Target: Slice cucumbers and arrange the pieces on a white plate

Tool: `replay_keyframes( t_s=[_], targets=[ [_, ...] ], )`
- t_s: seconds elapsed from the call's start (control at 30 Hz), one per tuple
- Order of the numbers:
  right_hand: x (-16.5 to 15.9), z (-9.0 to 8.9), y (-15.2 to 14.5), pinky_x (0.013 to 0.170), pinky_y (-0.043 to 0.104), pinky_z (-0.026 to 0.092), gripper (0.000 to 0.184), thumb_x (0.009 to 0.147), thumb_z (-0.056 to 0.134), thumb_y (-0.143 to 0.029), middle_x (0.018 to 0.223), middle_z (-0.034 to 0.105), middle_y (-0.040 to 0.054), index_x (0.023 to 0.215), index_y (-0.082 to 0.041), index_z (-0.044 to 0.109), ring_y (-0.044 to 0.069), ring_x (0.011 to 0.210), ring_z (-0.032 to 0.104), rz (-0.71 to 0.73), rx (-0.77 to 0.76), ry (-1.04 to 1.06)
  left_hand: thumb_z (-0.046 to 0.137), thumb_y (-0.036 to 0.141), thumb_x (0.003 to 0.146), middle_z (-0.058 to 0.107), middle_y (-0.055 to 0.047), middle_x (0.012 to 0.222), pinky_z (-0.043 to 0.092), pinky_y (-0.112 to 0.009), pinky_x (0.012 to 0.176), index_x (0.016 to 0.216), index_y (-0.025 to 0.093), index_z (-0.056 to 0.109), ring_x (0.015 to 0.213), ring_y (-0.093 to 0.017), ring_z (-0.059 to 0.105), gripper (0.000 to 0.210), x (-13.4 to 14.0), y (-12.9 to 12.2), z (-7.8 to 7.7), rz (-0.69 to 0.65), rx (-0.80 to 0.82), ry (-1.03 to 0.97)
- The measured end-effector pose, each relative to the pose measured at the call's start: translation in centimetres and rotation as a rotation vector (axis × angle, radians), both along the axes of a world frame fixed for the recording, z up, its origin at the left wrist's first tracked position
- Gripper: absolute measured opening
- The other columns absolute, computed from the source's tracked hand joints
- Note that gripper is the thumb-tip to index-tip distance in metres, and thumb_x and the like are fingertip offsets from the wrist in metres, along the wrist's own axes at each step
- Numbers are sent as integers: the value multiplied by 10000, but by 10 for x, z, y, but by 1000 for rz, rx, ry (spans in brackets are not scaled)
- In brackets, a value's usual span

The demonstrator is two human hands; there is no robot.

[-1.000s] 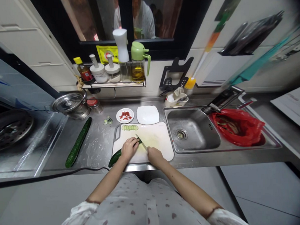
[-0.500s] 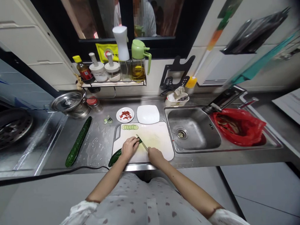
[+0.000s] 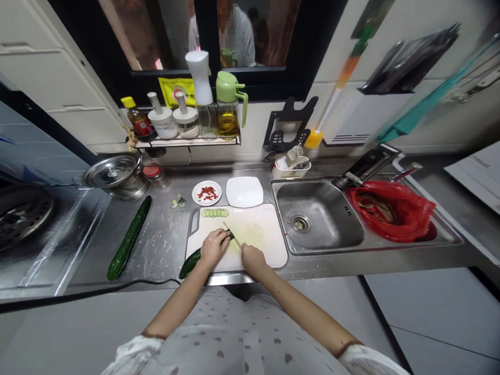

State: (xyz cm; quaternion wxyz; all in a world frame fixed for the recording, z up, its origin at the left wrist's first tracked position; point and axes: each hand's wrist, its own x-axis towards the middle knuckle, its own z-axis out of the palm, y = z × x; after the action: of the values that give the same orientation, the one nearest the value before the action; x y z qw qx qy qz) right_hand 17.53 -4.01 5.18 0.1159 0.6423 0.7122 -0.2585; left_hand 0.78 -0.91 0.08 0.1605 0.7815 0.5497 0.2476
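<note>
My left hand [image 3: 214, 247] is closed over a dark green cucumber [image 3: 190, 264], which lies slantwise on the white cutting board [image 3: 265, 253]. In my right hand [image 3: 253, 260] is the handle of a knife [image 3: 234, 237], its blade against the cut end of the cucumber, close by my left fingertips. A short row of pale cucumber slices [image 3: 215, 213] lies along the board's far left edge. Just behind the board stand a small plate with chopped red bits [image 3: 207, 194] and a bare white dish [image 3: 244, 191].
A second cucumber [image 3: 130, 237] lies on the counter to the left, near small trimmings [image 3: 178, 202]. To the right is a steel sink [image 3: 321, 217] with a red plastic bag [image 3: 394, 211] beside it. A lidded pot [image 3: 117, 175] and a red-topped jar [image 3: 156, 175] stand at back left.
The camera view has shifted slightly. Both hands stay at the cucumber, with the knife at nearly the same spot; the row of slices looks unchanged.
</note>
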Motion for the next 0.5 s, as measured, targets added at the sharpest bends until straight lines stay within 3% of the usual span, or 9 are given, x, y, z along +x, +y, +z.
replay_keyframes(
  t_s=[0.5],
  targets=[
    [9, 5, -15, 773, 285, 455, 279, 893, 371, -63, 1025, 680, 168, 1103, -118, 546, 225, 1000, 656, -15, -69, -38, 527, 272, 910, 658, -38, 1040, 486, -299, 877, 1069, 250, 677, 974, -164, 595, 221, 0, 1, -4, -5, 6, -4]
  ],
)
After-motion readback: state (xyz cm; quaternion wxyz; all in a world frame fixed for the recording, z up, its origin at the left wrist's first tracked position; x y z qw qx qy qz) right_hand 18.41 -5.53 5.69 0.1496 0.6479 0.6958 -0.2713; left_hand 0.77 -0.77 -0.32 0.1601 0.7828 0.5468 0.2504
